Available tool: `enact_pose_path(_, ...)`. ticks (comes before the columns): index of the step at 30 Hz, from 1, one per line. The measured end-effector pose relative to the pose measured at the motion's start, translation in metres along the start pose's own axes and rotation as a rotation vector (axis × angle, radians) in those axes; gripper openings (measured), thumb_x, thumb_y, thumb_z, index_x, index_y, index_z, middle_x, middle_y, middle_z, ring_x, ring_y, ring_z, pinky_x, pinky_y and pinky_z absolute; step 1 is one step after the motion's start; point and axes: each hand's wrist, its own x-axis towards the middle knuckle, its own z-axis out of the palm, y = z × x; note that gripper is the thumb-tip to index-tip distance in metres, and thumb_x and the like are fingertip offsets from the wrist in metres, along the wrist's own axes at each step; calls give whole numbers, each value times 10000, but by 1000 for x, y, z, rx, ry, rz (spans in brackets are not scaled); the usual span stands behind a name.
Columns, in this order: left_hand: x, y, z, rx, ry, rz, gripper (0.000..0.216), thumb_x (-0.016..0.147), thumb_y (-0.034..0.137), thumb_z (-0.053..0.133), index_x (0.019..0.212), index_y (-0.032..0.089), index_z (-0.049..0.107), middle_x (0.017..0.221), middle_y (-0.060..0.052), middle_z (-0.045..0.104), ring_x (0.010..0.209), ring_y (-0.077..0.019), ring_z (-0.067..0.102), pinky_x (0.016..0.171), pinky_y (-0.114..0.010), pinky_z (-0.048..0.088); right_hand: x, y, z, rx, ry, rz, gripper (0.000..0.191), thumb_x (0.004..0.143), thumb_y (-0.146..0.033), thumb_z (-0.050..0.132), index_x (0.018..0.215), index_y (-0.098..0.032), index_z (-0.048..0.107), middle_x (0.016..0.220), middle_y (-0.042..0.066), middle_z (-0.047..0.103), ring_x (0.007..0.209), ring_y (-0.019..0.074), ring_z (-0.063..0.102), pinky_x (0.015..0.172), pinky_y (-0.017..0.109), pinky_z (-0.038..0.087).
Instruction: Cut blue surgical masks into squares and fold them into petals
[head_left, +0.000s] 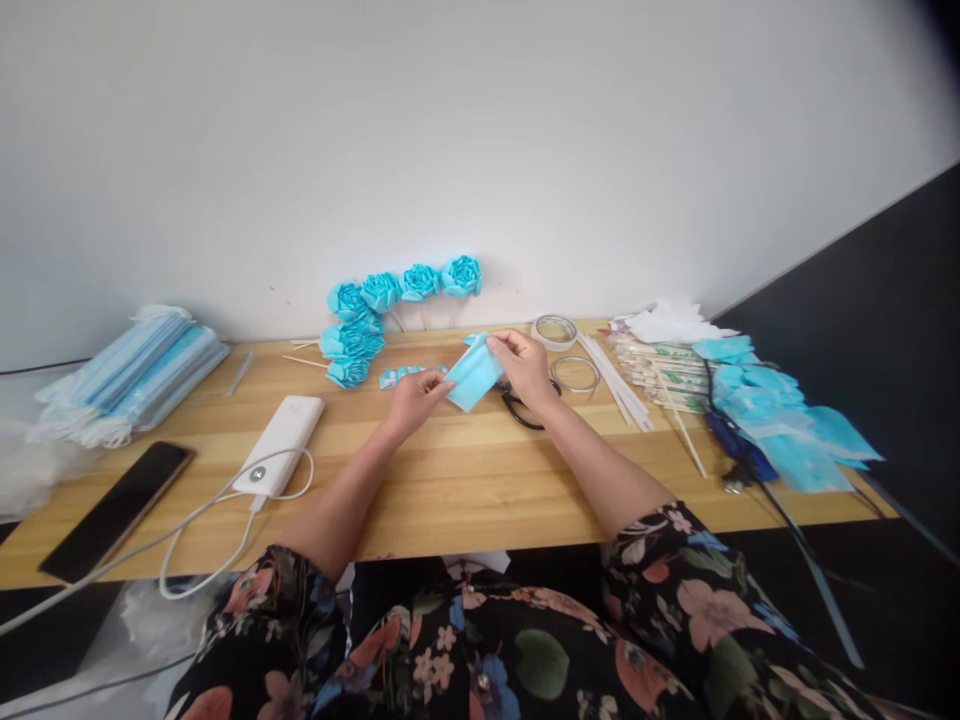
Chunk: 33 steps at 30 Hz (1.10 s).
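A light blue rectangular piece of face-mask fabric (477, 378) is held tilted above the middle of the wooden table. My left hand (417, 398) pinches its left edge between thumb and fingers. At its upper right corner my right hand (523, 362) grips the same piece. Beneath my right hand lies a black loop-shaped handle (523, 424), apparently of scissors, mostly covered by the hand. Small folded blue pieces (397, 376) lie in a row just behind my left hand.
Several blue fabric roses (381, 292) on sticks are at the back. Left are stacked face masks (139, 375), a phone (116, 510) and a cabled power bank (281, 445). Right are a tape roll (553, 330), a wire coil (576, 374), white strips (616, 382), blue fabric petals (757, 395) and a glue gun (739, 445).
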Motion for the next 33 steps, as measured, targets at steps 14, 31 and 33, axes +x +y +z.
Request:
enact_pose_path(14, -7, 21, -7, -193, -114, 33, 390, 827, 522, 662, 990, 168, 668, 974, -72, 709, 904, -209, 642, 812, -311, 495, -15, -26, 7, -190, -252, -153, 234, 877, -413, 633, 846, -221, 763, 818, 17, 752, 764, 193, 655, 730, 306, 476)
enact_pose_path(31, -5, 15, 3, -604, 208, -79, 350, 631, 438, 878, 706, 167, 670, 698, 29, 636, 692, -110, 538, 713, -243, 454, -33, -9, 43, 268, -325, 320, 572, 642, -386, 822, 1156, -207, 646, 1082, 55, 742, 949, 227, 684, 865, 369, 558)
enact_pose_path(33, -4, 13, 3, -644, 198, -85, 339, 657, 437, 864, 735, 166, 675, 708, 25, 640, 700, -112, 543, 722, -244, 458, -35, -6, 46, 219, -307, 325, 514, 649, -365, 801, 1111, -196, 651, 1052, 55, 751, 918, 225, 684, 855, 376, 556)
